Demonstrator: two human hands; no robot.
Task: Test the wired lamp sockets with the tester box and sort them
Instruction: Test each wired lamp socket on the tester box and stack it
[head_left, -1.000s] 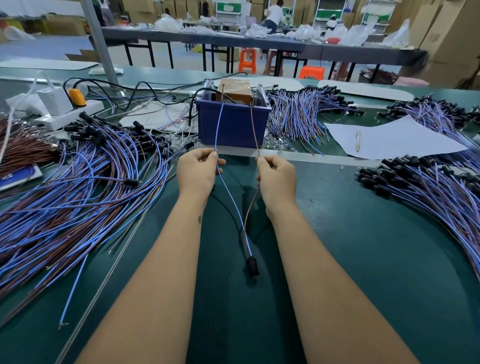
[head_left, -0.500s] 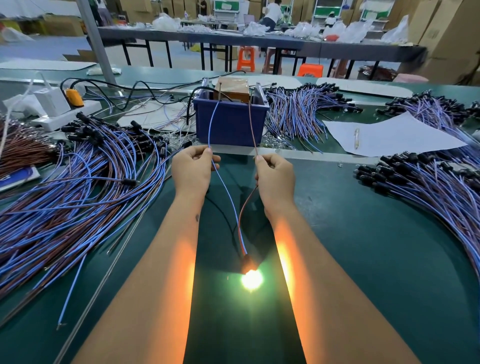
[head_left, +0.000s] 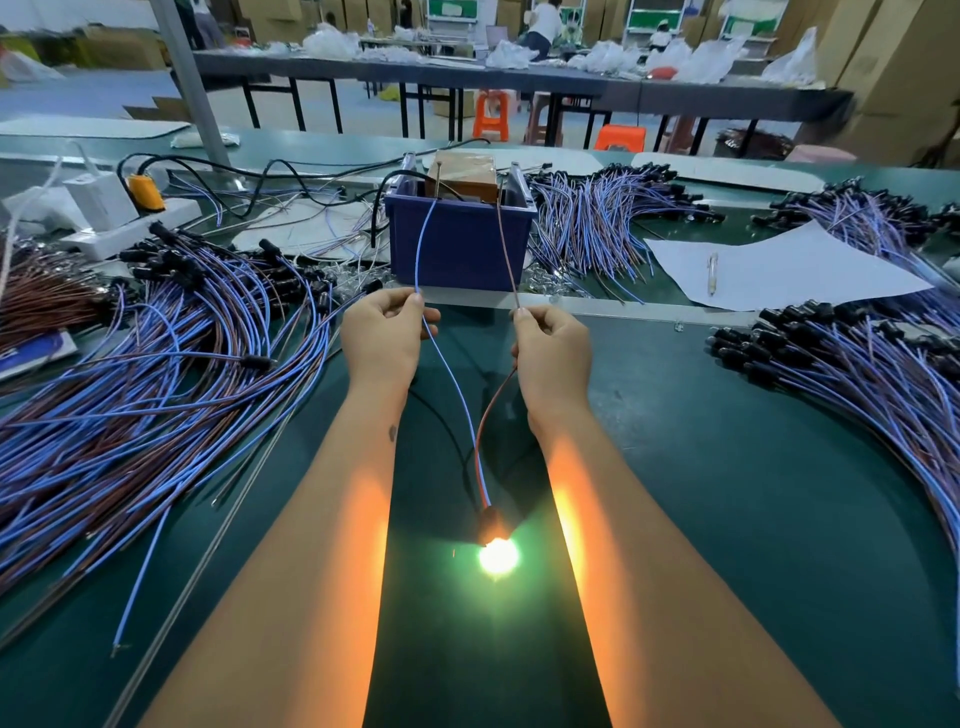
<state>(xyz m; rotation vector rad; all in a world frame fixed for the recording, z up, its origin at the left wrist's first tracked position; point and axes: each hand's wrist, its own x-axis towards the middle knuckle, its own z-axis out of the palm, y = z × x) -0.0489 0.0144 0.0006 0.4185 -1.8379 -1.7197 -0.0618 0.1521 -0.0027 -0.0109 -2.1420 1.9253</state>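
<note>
I have the blue tester box (head_left: 460, 244) as my landmark, standing at the far edge of the green tabletop (head_left: 727, 493) straight ahead of me. My left hand (head_left: 382, 340) pinches the blue wire (head_left: 451, 384) just in front of the box, and my right hand (head_left: 553, 353) pinches the brown wire (head_left: 506, 249) beside it; each grip is narrow, thumb and fingers closed on its wire. I hold the two leads apart so each runs up to its own contact on top of the box without the bare ends crossing. The wires trail back toward me from the box and meet at the lamp socket (head_left: 488, 522), which lies on the tabletop between my forearms, its bulb (head_left: 498, 556) glowing brightly, so I judge this one passes. Left of the box lies a big heap of wired sockets (head_left: 156, 374); right of it, two more bundles (head_left: 857, 364) flank a sheet of paper (head_left: 779, 270). Which heap takes the good ones I cannot tell.
</note>
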